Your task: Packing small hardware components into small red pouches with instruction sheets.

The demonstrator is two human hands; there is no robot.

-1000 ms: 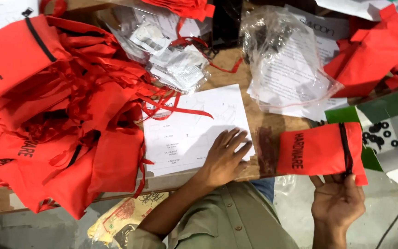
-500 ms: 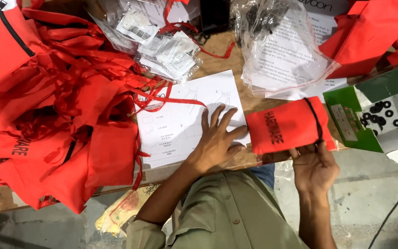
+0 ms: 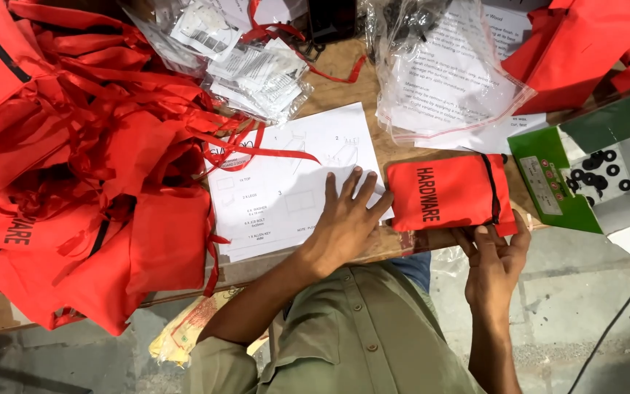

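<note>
— Red fabric pouch (image 3: 450, 195), rectangular, black lettering on the face and a black drawstring channel near its right end: lying flat on the wooden table (image 3: 344, 80), near the front edge.

— Held?

— Right hand (image 3: 494, 266) under the pouch's lower right corner, palm up below the table edge, fingers loosely spread, fingertips touching the bottom hem. Not closed around it.

— And the left hand (image 3: 344, 226)?

— Flat and spread, palm down on a white printed instruction sheet (image 3: 286, 186), fingertips just beside the pouch's left edge. Pinching nothing.

— Around the sheet?

— Loose red ribbon (image 3: 257, 155) trailing across its upper part. Large heap of matching red fabric pouches and ribbons (image 3: 89, 160) covering the left half of the table. Small clear plastic packets (image 3: 257, 76) with paper inside just above the sheet.

— Further right?

— Big clear plastic bag (image 3: 446, 80) over printed pages, above the pouch. More red pouches (image 3: 585, 51) at the top right corner. Green and white cardboard box (image 3: 585, 182) with small black rings pictured or lying on it, cannot tell which, just right of the pouch.
</note>
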